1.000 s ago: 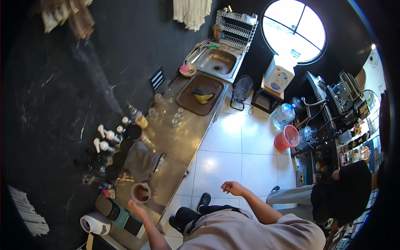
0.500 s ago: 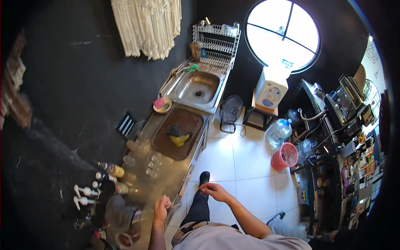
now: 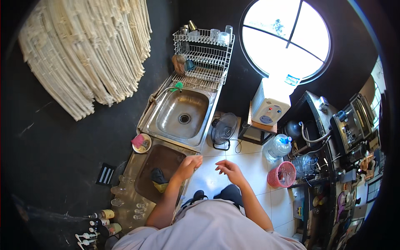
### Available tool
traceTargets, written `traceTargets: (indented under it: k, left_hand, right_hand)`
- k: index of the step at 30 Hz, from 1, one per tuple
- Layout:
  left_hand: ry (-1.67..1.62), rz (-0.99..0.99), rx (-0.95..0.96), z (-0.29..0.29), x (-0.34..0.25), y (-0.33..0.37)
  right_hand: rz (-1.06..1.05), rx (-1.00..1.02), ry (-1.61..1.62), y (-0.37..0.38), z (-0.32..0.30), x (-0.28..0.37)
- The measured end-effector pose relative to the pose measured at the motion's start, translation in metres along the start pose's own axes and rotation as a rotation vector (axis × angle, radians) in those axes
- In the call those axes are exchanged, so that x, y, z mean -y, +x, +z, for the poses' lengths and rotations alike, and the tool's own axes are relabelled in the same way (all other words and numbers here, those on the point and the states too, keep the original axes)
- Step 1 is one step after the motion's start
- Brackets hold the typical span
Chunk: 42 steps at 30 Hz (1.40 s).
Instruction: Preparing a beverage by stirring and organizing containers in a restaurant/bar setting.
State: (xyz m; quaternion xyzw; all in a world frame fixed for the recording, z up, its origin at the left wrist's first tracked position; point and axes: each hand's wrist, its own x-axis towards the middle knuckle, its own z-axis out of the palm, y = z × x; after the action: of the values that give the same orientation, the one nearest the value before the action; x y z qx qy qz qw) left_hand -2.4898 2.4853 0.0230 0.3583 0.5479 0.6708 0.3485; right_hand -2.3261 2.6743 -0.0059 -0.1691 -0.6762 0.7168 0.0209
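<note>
My left hand [image 3: 189, 166] is in the air by the near right edge of the brown sink basin [image 3: 148, 170], its fingers curled closed and no object showing in them. Over the white floor, to its right, hangs my right hand [image 3: 229, 170] with its fingers loosely apart and holding nothing. Inside the brown basin lies a dark and yellow cloth-like bundle [image 3: 158, 178], partly behind my left forearm. Beyond that is a bare steel sink [image 3: 183, 104] with a drain. A bowl [image 3: 146, 149] with a pink cloth or sponge stands at the counter's left edge.
A white wire dish rack [image 3: 204, 52] with glasses stands at the far end. To the right are a black fan [image 3: 223, 127], a water dispenser [image 3: 268, 110], a large water bottle [image 3: 277, 148] and a pink basket [image 3: 281, 175]. Bottles [image 3: 104, 214] and glasses line the left counter.
I have moved forward along the counter, so the sinks and rack are nearer. My left hand has come up and right, from above the counter to beside the brown basin's edge.
</note>
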Motion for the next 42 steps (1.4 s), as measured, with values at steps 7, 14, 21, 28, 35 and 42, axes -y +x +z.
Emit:
traceTargets:
  k: [7, 14, 21, 28, 35, 42]
  left_hand:
    - [-0.128, -0.197, -0.184, -0.009, 0.085, 0.147]
    - [-0.007, -0.191, -0.468, -0.001, 0.105, 0.237]
    - [0.118, -0.383, -0.935, 0.043, 0.103, 0.24]
    - [0.146, -0.517, -1.162, 0.084, 0.105, 0.22]
    - [0.16, -0.571, -1.113, 0.072, 0.096, 0.254]
    - [0.164, -0.572, -1.014, 0.055, 0.098, 0.269]
  right_hand:
    - [-0.174, -0.007, 0.02, 0.186, -0.148, 0.025]
    - [-0.645, -0.191, -0.53, 0.541, -0.225, 0.171]
    - [-0.461, -0.131, -1.218, 0.821, -0.268, 0.164]
    - [-0.395, -0.13, -1.333, 0.904, -0.269, 0.11]
    - [-0.313, 0.04, -1.346, 0.884, -0.266, 0.136]
    - [-0.456, -0.247, -1.023, 0.805, -0.286, 0.16]
